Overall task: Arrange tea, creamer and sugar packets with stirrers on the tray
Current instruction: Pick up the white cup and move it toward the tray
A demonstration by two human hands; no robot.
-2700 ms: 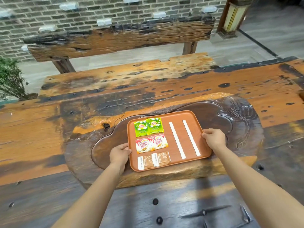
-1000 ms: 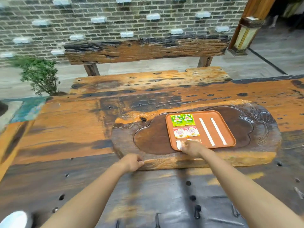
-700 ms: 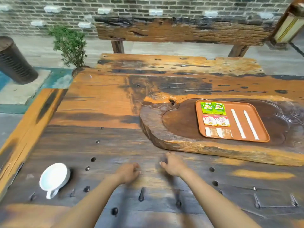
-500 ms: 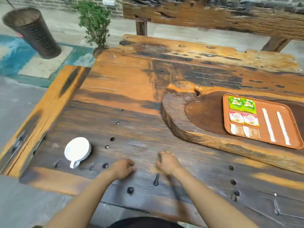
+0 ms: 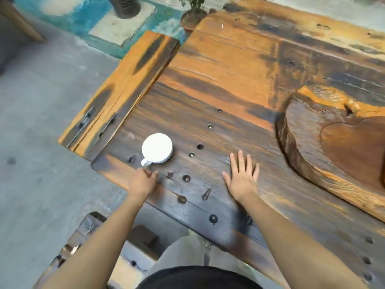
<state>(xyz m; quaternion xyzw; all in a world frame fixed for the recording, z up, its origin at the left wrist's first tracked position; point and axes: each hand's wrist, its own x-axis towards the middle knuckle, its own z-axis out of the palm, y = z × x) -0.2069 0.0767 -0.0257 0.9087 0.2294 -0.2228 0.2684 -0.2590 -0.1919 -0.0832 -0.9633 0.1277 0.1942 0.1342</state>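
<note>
Currently you are standing at the near corner of the weathered wooden table (image 5: 239, 84), looking almost straight down. Your left hand (image 5: 142, 182) is reaching toward a white mug (image 5: 157, 147) sitting upright on the dark planks, its handle (image 5: 145, 162) pointing back at you; your fingertips are curling in just beside that handle, seemingly touching it, but blur is preventing me from telling whether they are actually gripping it. Your right hand (image 5: 241, 178) is lying flat on the tabletop with fingers spread, released and holding nothing, well apart from the mug. The carved wooden tea slab (image 5: 312, 142) is showing only partly at the right edge; the tray with its packets and stirrers is lying outside the view. A potted plant (image 5: 193, 13) is standing on the floor beyond the table's far corner.
</note>
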